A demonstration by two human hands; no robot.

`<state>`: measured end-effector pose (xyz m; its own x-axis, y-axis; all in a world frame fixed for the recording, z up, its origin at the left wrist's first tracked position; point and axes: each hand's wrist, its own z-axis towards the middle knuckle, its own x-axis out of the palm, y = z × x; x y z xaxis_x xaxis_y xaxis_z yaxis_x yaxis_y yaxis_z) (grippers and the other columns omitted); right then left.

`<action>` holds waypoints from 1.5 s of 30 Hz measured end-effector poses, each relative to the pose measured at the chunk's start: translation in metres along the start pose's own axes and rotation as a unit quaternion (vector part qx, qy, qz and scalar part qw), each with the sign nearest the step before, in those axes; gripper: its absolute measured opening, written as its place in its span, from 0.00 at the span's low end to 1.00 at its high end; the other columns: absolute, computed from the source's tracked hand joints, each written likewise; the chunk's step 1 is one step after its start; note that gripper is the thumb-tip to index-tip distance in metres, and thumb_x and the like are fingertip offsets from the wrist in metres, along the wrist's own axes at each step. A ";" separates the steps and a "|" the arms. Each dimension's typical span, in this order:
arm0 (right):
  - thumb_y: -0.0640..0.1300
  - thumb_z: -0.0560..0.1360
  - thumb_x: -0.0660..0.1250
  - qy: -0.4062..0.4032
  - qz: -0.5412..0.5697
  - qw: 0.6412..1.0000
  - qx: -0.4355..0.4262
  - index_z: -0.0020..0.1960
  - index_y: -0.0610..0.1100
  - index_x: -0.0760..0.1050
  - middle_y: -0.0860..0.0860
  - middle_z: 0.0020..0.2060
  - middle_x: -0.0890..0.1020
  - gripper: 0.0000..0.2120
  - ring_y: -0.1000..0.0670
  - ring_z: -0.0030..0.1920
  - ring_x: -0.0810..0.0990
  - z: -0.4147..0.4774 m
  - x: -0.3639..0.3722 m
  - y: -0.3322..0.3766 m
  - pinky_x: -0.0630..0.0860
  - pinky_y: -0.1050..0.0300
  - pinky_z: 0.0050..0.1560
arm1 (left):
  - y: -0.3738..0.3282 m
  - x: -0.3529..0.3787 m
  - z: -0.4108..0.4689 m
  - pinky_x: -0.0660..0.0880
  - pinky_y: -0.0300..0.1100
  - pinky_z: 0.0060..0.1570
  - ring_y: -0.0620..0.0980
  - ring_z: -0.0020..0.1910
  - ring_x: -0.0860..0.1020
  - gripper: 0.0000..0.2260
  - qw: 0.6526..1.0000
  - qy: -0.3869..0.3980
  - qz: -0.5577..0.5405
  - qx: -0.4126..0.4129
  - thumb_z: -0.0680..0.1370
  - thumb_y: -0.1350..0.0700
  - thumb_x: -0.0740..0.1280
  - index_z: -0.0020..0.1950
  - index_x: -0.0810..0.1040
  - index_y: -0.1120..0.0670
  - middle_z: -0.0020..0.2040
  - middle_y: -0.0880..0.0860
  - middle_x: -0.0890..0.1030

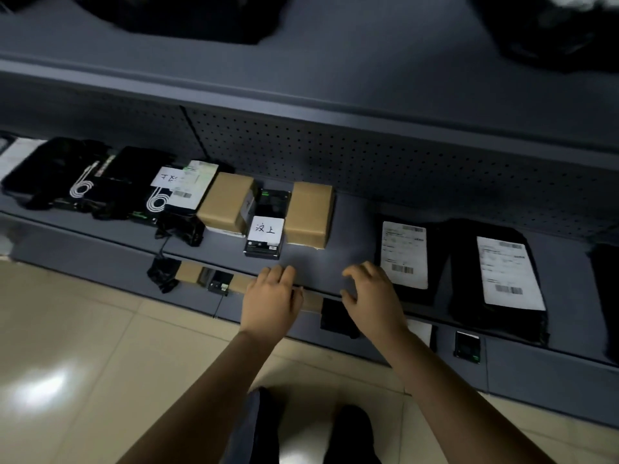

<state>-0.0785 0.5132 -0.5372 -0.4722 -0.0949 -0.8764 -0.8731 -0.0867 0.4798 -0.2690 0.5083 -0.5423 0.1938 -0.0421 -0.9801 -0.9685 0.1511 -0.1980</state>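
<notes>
currently | left hand [271,298], fingers together, and right hand [371,294], fingers spread, are reaching empty over the shelf [351,229] edge | labelled black box [264,236] is sitting just beyond, untouched | pick-up seemingly not yet starting

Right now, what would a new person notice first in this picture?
The left hand and right hand, fingers relaxed and empty, reach to the front edge of the grey shelf. Behind them stand two brown boxes with a hand-labelled black box between; black bags with white labels lie to the right.
</notes>
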 end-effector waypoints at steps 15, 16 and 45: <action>0.49 0.80 0.64 -0.006 0.156 0.966 0.207 0.77 0.47 0.58 0.42 0.67 0.73 0.28 0.41 0.63 0.75 0.098 0.089 0.023 0.69 0.59 0.52 | 0.082 0.044 0.114 0.68 0.45 0.65 0.53 0.70 0.68 0.34 0.966 0.121 -0.227 0.020 0.79 0.53 0.66 0.80 0.52 0.52 0.74 0.52 0.65; 0.48 0.80 0.64 -0.016 0.168 0.963 0.212 0.77 0.48 0.58 0.43 0.67 0.74 0.28 0.42 0.63 0.75 0.095 0.091 0.024 0.68 0.61 0.50 | 0.083 0.049 0.113 0.71 0.46 0.63 0.53 0.68 0.70 0.33 0.963 0.115 -0.241 0.022 0.78 0.52 0.66 0.80 0.53 0.51 0.72 0.52 0.68; 0.48 0.81 0.62 -0.014 0.316 0.931 0.185 0.68 0.45 0.70 0.49 0.60 0.78 0.17 0.51 0.58 0.76 0.034 0.065 -0.015 0.69 0.62 0.51 | 0.014 0.033 0.028 0.67 0.45 0.66 0.53 0.70 0.67 0.25 0.965 0.029 -0.251 -0.067 0.82 0.44 0.59 0.75 0.63 0.54 0.74 0.52 0.66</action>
<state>-0.0997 0.5419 -0.6028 -0.9039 0.0156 -0.4275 -0.3998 0.3247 0.8572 -0.2713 0.5371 -0.5774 0.6386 -0.1329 -0.7580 -0.7671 -0.0314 -0.6408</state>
